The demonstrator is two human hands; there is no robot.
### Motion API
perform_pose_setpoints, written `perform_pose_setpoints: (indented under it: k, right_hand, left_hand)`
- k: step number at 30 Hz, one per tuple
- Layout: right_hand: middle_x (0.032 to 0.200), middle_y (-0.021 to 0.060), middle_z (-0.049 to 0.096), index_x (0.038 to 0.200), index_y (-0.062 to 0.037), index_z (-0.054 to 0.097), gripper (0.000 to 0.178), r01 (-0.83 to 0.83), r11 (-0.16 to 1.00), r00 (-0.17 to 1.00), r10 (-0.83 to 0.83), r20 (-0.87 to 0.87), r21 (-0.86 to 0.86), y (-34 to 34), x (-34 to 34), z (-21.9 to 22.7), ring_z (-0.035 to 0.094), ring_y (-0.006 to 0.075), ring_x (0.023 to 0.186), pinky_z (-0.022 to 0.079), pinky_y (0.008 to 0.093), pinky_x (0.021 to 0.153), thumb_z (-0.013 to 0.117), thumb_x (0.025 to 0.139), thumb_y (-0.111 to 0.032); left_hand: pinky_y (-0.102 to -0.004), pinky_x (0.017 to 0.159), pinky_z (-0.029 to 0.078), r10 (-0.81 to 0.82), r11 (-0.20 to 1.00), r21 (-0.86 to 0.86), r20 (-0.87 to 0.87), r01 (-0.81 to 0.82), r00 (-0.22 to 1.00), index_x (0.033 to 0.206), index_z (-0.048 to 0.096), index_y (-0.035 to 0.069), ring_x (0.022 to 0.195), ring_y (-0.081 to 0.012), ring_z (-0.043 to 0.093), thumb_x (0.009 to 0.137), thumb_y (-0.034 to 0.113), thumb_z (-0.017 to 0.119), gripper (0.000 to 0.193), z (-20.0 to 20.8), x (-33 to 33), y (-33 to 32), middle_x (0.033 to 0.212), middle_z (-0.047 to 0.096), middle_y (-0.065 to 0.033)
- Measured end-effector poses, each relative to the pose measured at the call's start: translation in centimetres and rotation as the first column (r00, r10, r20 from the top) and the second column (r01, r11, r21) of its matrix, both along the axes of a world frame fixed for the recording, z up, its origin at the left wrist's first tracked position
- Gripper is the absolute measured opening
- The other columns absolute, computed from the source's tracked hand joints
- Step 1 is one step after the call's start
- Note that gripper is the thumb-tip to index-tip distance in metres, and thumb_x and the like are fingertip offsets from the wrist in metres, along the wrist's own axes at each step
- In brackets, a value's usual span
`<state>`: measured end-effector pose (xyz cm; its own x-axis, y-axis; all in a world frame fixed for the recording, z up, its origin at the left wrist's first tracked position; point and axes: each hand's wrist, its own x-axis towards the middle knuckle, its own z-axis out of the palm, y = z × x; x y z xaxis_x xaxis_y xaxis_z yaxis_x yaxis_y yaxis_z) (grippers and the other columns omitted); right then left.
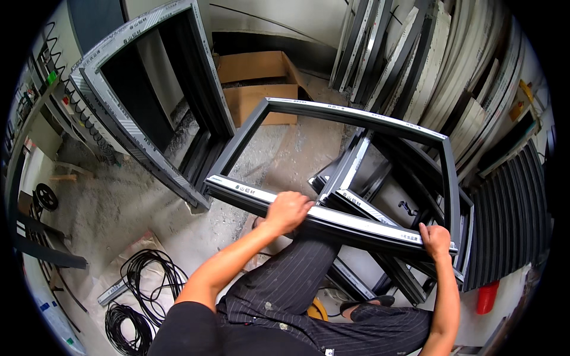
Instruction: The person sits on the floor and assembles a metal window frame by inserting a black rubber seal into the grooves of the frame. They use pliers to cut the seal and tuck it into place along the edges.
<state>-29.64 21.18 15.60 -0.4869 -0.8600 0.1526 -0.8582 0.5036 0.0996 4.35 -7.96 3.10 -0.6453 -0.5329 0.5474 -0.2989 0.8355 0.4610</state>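
Note:
I hold a dark grey rectangular window frame (368,225), its near rail covered with pale protective film, tilted in front of my knees. My left hand (288,212) is closed over the near rail, around its middle. At that rail's right end my right hand (437,240) is wrapped round the edge, thumb up. Through the frame's opening show other dark frame pieces (355,159) lying crossed below it. The far rail (356,113) also carries film and touches no hand. My fingers' undersides are hidden by the rail.
A large film-covered frame (129,118) stands upright at the left. Behind is an open cardboard box (261,98). Long profiles (439,65) lean at the back right, near a ribbed black stack (510,219) and a red bucket (487,296). Coiled black cables (148,276) lie lower left.

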Motion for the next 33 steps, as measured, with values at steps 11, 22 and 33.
perform_pose_setpoints:
  k: [11, 22, 33]
  right_hand:
    - [0.060, 0.0111, 0.064, 0.058, -0.0064, 0.067, 0.043, -0.174, 0.984, 0.956, 0.160, -0.245, -0.035, -14.0, 15.5, -2.9, 0.063, 0.0276, 0.061, 0.048, 0.0406, 0.059, 0.063, 0.082, -0.041]
    - [0.098, 0.0131, 0.064, 0.086, -0.0032, 0.063, 0.016, -0.436, 0.873, 0.895, 0.394, -0.211, -0.220, -13.4, 15.0, 2.0, 0.059, 0.0299, 0.092, 0.044, 0.0401, 0.085, 0.068, 0.079, -0.017]
    - [0.105, 0.0091, 0.068, 0.119, 0.0003, 0.059, 0.046, 0.712, 0.683, 0.006, 0.230, 0.973, -0.165, -5.7, 5.5, -1.6, 0.064, 0.0147, 0.090, 0.051, 0.0262, 0.079, 0.054, 0.098, -0.040]
  left_hand:
    - [-0.0493, 0.092, 0.040, 0.284, 0.829, 0.444, 0.190, -0.340, 0.940, 0.086, 0.067, 0.001, 0.095, -0.0363, 0.058, 0.097, 0.033, 0.043, 0.042, -16.0, 2.0, -4.6, 0.091, 0.065, -0.0181]
    - [-0.0491, 0.106, 0.032, 0.435, 0.807, 0.385, 0.124, -0.447, 0.892, 0.095, 0.064, 0.003, 0.107, -0.0321, 0.055, 0.098, 0.029, 0.042, 0.035, -18.3, 5.1, -4.2, 0.101, 0.063, -0.0135]
    - [-0.0470, 0.109, 0.028, 0.497, 0.778, 0.368, 0.134, -0.509, 0.857, 0.097, 0.064, 0.005, 0.112, -0.0321, 0.053, 0.100, 0.030, 0.036, 0.038, -18.5, 3.8, -4.1, 0.107, 0.062, -0.0128]
